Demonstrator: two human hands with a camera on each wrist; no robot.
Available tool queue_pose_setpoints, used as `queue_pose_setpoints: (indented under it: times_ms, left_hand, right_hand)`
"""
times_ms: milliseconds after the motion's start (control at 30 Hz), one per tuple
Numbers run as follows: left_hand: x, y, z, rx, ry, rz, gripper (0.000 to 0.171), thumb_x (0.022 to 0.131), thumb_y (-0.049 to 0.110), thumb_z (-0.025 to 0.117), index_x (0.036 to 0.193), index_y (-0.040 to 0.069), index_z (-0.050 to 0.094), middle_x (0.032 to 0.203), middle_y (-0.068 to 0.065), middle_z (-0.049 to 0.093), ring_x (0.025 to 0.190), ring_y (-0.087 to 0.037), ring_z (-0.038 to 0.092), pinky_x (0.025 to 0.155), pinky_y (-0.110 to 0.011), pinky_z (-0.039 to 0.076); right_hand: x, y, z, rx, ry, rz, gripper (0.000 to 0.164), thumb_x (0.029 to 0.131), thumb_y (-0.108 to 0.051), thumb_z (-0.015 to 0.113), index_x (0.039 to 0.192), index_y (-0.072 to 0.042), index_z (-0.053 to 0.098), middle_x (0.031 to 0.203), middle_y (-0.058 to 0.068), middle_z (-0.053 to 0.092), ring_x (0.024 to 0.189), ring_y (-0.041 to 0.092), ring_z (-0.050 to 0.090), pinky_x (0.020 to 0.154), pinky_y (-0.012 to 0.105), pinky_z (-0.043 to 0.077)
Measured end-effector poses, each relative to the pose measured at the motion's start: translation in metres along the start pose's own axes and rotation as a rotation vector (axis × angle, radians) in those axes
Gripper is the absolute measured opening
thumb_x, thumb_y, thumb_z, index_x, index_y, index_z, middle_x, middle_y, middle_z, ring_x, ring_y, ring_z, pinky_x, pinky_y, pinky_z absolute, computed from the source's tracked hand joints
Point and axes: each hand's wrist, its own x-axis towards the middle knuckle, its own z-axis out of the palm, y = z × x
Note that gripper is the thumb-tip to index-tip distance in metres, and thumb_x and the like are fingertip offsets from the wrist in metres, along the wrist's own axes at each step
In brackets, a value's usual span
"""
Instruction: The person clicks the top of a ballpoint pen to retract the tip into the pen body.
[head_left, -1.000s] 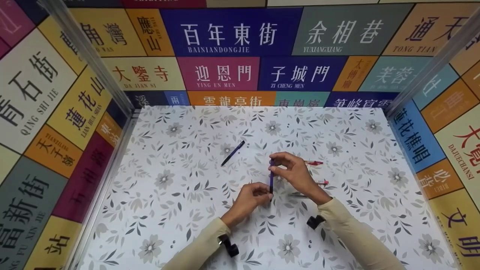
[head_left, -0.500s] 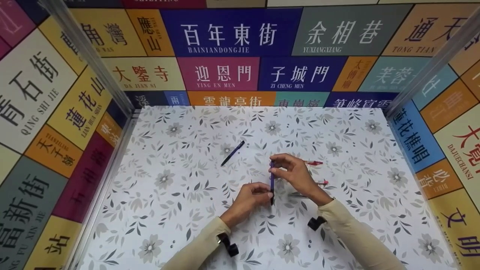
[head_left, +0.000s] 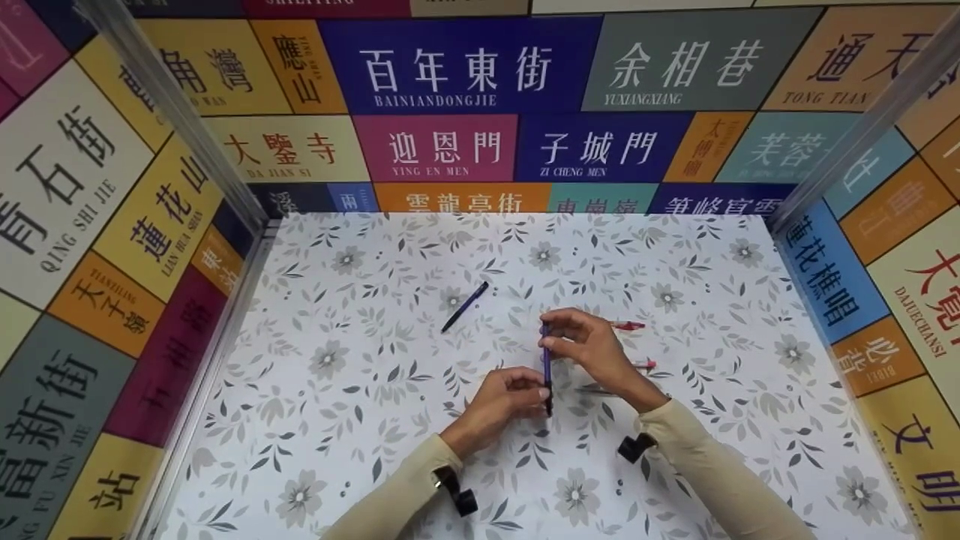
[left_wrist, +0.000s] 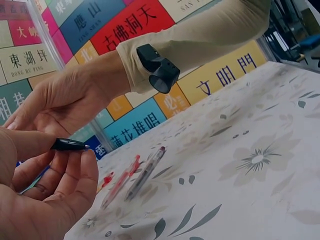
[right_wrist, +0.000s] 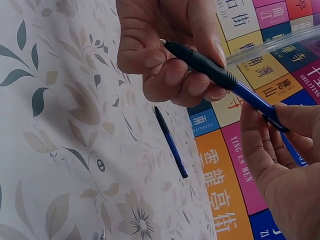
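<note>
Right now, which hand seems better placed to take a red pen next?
Probably the right hand: it is nearer the red pens than the left hand, though both hold one blue pen.

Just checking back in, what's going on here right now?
A person is holding a blue pen up between both hands. The left hand grips its black lower section, and the right hand pinches the blue upper end. The pen's tip is out. Another blue-and-black pen lies on the flowered table, untouched. More pens, some with red parts, lie there too, partly hidden by the right arm in the head view.
</note>
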Motion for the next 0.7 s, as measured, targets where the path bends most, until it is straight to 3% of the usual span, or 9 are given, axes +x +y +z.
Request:
queue_pose_setpoints:
  times_ms: [200, 467, 700]
  left_hand:
    - [-0.0023, 0.0035, 0.0032, -0.034, -0.02, -0.02, 0.014, 0.098, -0.004, 0.074, 0.11, 0.001, 0.073, 0.096, -0.008, 0.075, 0.082, -0.019, 0.075, 0.082, -0.036, 0.066]
    - [-0.0038, 0.0055, 0.0062, -0.016, -0.025, -0.006, 0.015, 0.096, -0.008, 0.07, 0.109, -0.002, 0.075, 0.093, -0.005, 0.074, 0.082, -0.018, 0.074, 0.081, -0.035, 0.065]
    - [-0.0043, 0.0046, 0.0074, -0.013, -0.021, 0.001, 0.013, 0.095, -0.006, 0.072, 0.107, 0.0, 0.075, 0.092, -0.006, 0.074, 0.082, -0.018, 0.074, 0.08, -0.035, 0.065]
  right_hand:
    - [-0.0034, -0.0009, -0.002, 0.007, 0.006, 0.004, 0.039, 0.101, 0.001, 0.077, 0.136, 0.013, 0.065, 0.121, 0.033, 0.068, 0.104, 0.02, 0.076, 0.084, 0.036, 0.066]
    - [-0.0076, 0.0011, -0.0037, 0.042, -0.01, -0.025, 0.036, 0.101, 0.004, 0.075, 0.135, 0.01, 0.067, 0.112, 0.016, 0.075, 0.1, 0.021, 0.078, 0.084, 0.04, 0.066]
    - [-0.0088, 0.0027, -0.0038, 0.064, -0.022, -0.049, 0.035, 0.101, 0.006, 0.074, 0.135, 0.012, 0.067, 0.11, 0.017, 0.076, 0.097, 0.023, 0.078, 0.082, 0.039, 0.067]
